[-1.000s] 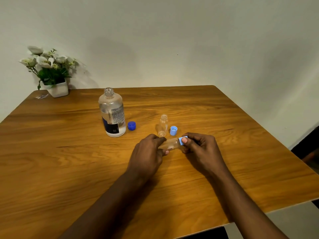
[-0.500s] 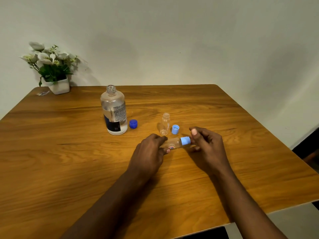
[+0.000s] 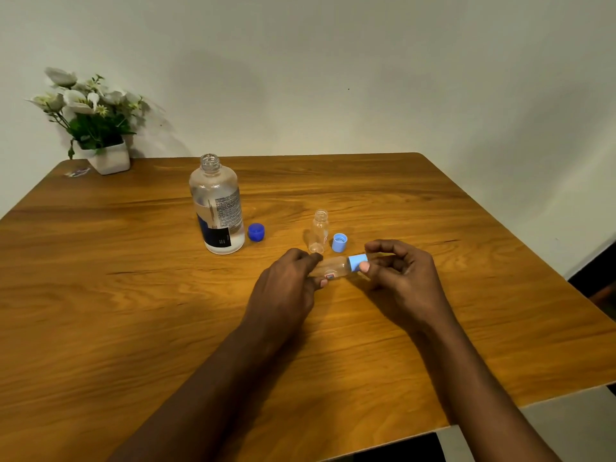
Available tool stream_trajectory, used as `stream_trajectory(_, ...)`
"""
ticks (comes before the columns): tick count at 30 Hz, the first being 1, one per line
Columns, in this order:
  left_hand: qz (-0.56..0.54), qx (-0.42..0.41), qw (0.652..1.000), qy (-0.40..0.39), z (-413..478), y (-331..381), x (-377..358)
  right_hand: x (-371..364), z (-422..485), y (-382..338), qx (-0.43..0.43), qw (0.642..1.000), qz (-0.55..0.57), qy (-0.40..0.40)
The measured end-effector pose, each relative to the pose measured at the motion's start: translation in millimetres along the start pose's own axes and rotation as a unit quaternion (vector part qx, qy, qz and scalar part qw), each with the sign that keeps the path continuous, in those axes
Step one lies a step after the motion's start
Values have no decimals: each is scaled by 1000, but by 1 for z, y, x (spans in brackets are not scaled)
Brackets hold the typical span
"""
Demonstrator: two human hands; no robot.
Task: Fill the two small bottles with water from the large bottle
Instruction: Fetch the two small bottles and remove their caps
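The large clear bottle stands uncapped on the wooden table, partly filled with water, its dark blue cap beside it. One small clear bottle stands open and upright, with its light blue cap lying to its right. My left hand holds the second small bottle on its side just above the table. My right hand pinches that bottle's light blue cap, which sits on the neck.
A white pot of artificial flowers stands at the table's far left corner, with a small wrapper beside it. A pale wall rises behind the table. The table's near edge and right edge are in view.
My right hand let go of the cap half a second ago and has closed its thumb and fingers on it again. The left hand and the small bottle stayed almost still.
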State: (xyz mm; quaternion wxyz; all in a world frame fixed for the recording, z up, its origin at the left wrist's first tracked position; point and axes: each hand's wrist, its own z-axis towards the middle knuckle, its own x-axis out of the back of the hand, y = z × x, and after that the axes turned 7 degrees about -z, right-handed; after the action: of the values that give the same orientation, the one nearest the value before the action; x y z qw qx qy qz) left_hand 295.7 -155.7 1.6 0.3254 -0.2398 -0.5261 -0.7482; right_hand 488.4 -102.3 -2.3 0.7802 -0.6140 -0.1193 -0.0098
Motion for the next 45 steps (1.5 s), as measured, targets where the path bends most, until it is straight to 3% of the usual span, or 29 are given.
stream_trajectory(4, -3, -4, 1000, -3, -1, 3, 1, -4, -3, -1, -29, 999, 3, 16)
stream_trajectory(11, 2, 0, 1000, -8, 0, 2, 4, 2, -4, -7, -25, 999, 19, -31)
stream_trajectory(20, 3, -15, 1000, -8, -1, 2, 4, -5, -6, -9, -50, 999, -5, -6)
stream_trajectory(27, 4, -2, 1000, -4, 0, -3, 1, -2, -5, -12, -21, 998, 43, -26)
stream_trajectory(34, -14, -4, 999, 31, 0, -8, 0, 0, -7, -16, 55, 997, -47, -24)
stream_trajectory(41, -130, 60, 987, 74, 4, -3, -1, -2, -6, -16, 42, 998, -29, 29)
stream_trajectory(45, -206, 91, 971, 83, 6, -5, -1, -6, -6, -15, 51, 996, -79, 9)
